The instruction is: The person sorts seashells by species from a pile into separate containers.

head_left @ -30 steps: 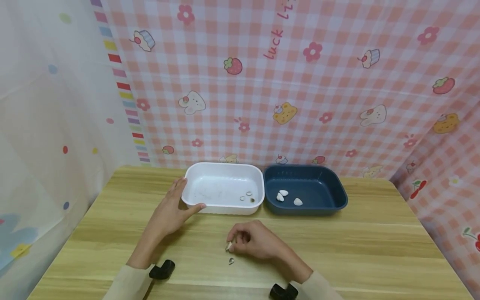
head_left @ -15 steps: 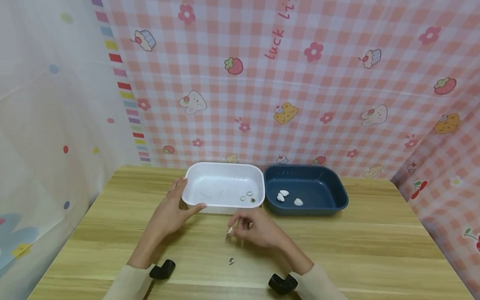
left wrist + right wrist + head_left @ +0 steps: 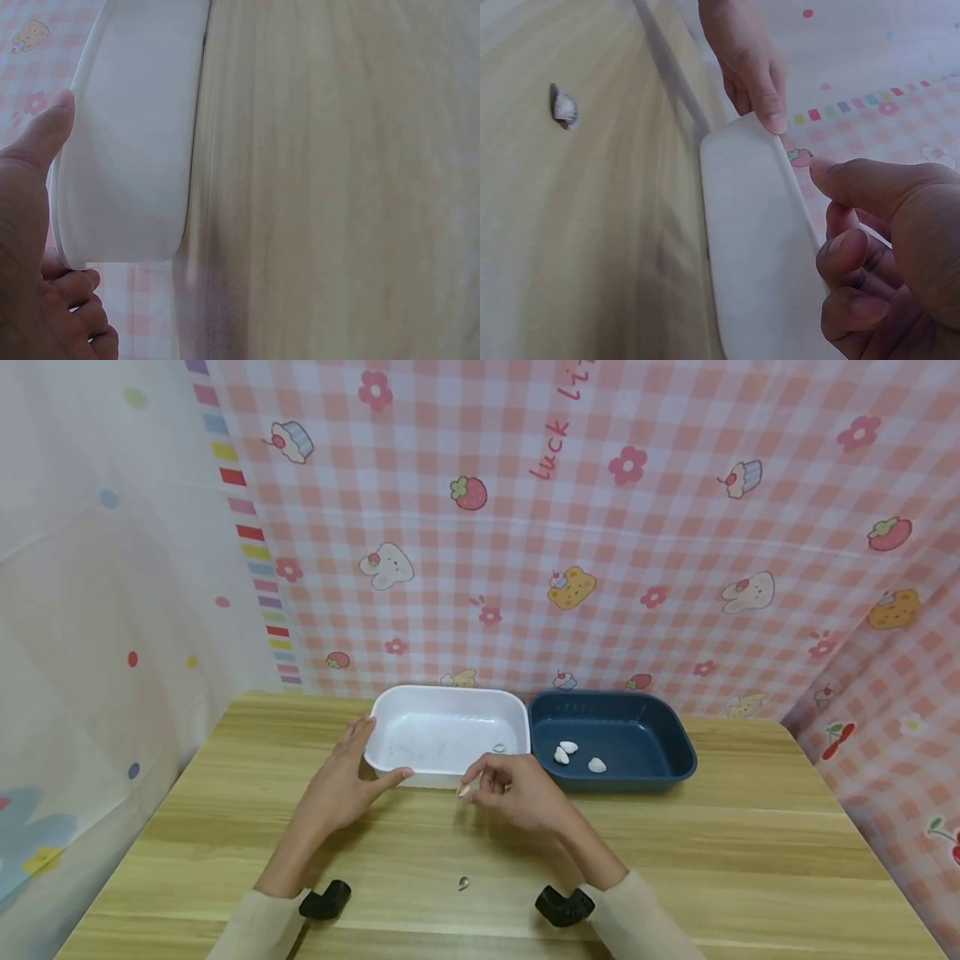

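Observation:
My right hand [image 3: 517,789] pinches a small pale shell [image 3: 463,791] between thumb and fingertips, just in front of the white tub's [image 3: 420,779] front wall. In the right wrist view the curled fingers hide the shell. At the tub's left front corner my left hand [image 3: 341,781] grips the rim, thumb along the front and fingers round the left side. One small grey-white ridged shell [image 3: 564,106] lies on the table, nearer the wearer. Inside the white tub a small shell [image 3: 498,748] shows near the right end; the right hand covers the area just in front of it.
A dark blue tub [image 3: 637,781] stands right against the white one, with a few white shells [image 3: 597,765] in it. Both sit near the back edge of the wooden table [image 3: 712,877]. A pink checked cloth [image 3: 480,543] hangs behind.
My right hand has lifted the shell off the table and carried it away from the wearer, up to the white tub's front. The left hand stays on the tub's corner.

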Available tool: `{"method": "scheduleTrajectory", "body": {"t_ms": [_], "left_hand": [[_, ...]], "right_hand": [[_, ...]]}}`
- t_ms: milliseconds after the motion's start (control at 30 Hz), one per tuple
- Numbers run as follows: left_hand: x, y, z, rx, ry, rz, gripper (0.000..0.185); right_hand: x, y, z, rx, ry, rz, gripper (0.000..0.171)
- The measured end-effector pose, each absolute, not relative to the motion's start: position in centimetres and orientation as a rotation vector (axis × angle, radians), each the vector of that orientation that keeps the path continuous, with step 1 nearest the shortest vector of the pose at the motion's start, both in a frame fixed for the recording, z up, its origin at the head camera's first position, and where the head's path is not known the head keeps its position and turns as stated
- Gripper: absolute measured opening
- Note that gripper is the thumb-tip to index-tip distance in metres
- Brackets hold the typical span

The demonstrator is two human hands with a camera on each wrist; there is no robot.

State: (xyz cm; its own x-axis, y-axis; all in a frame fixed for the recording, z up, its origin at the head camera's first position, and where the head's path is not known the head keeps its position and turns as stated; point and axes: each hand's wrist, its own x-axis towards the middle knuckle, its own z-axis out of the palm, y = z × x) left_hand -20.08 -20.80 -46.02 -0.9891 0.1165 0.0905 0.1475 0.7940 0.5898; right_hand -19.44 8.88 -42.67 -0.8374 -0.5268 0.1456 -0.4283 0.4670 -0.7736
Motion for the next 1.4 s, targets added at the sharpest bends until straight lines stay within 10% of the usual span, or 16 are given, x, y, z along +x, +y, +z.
{"method": "scheduleTrajectory", "body": {"t_ms": [1400], "left_hand": [[-20.0,-20.8,-46.0,-0.206,-2.941,-0.964,0.118]], "right_hand": [[-25.9,8.9,-41.4,-0.67,2.734,-1.318,0.01]]}}
